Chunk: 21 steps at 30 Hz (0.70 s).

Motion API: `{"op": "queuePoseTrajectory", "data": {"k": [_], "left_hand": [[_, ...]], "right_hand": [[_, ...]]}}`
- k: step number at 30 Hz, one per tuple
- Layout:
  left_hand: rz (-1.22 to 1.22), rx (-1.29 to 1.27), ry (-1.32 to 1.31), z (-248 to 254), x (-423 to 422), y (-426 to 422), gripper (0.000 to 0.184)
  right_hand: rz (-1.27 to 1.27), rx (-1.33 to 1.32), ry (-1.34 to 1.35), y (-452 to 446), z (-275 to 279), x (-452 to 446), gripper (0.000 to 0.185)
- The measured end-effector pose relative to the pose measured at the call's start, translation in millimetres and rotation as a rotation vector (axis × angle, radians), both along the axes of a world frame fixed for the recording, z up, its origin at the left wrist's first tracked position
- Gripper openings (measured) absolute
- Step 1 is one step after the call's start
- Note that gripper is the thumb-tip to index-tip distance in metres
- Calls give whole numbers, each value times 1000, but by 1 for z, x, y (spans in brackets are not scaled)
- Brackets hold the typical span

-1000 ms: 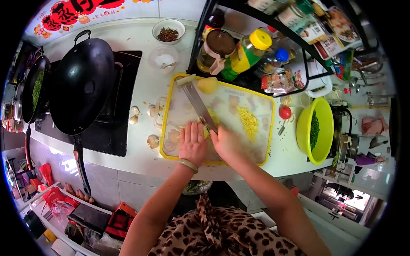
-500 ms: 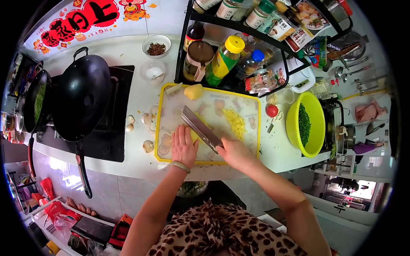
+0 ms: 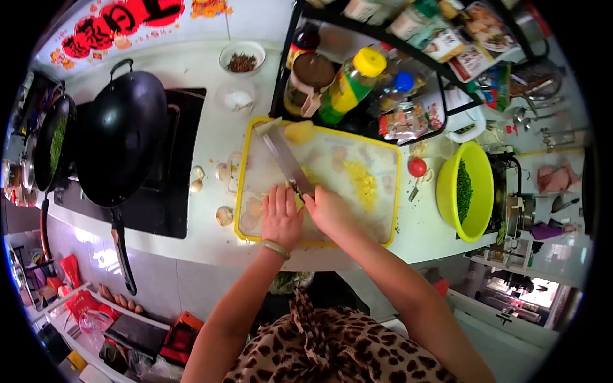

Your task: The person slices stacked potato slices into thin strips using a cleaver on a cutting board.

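Note:
My right hand (image 3: 329,209) is closed around the handle of a cleaver (image 3: 285,156), whose blade points up and left over the cutting board (image 3: 396,185). Flat on the board, my left hand (image 3: 281,217) presses beside the blade, its fingers stretched forward over pale yellow food that they mostly hide. A pile of yellow shreds (image 3: 362,184) lies on the right part of the board. Near the board's top left edge sit a peeled yellow piece (image 3: 299,132) and a pale slice (image 3: 267,125) by the blade's tip.
Left of the board are garlic pieces (image 3: 224,216) and a black wok (image 3: 121,137) on the stove. Behind it stand a bottle rack (image 3: 383,143) and a bowl of dried spice (image 3: 242,59). A green basin (image 3: 485,191) of chopped greens and a red tomato (image 3: 417,167) are at the right.
The cleaver has swung in its angle, away from my left hand and back beside it. My left hand stays on the food. The whole view has shifted with my head.

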<state>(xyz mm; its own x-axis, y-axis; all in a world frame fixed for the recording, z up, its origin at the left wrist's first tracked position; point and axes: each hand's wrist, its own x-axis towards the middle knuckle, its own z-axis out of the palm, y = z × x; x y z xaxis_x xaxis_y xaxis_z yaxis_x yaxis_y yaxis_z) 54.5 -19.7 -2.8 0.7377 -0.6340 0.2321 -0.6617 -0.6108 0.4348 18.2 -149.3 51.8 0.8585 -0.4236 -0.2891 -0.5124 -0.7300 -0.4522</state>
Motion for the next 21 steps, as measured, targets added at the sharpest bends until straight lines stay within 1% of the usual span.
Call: {"op": "queuePoseTrajectory", "data": {"k": [1,3,5,7,9,11,13,15,18,21], "left_hand": [[-11,-15,-26,-1,3,-1,63],[-12,-85,26,-5,3,1,62],[-15,-128,33,-1,0,3,64],[18,-102,0,10,1,6,68],[35,-81,-4,10,1,8,68],[56,-57,-2,8,1,9,68],[14,-88,15,5,3,10,67],[21,-53,24,3,3,9,66],[36,1,17,-1,2,6,65],[30,32,-16,-4,2,6,69]], "right_hand": [[-11,-15,-26,-4,4,1,29],[36,70,-58,-11,12,-4,29],[47,76,-37,-14,43,-16,28],[55,80,-20,-19,62,-27,27],[136,63,-83,-21,69,-42,24],[157,53,-57,-20,72,-51,22],[178,50,-27,-19,70,-56,21],[160,70,100,-19,66,-59,21],[172,31,132,-18,63,-58,22],[202,2,152,-17,54,-56,23]]}}
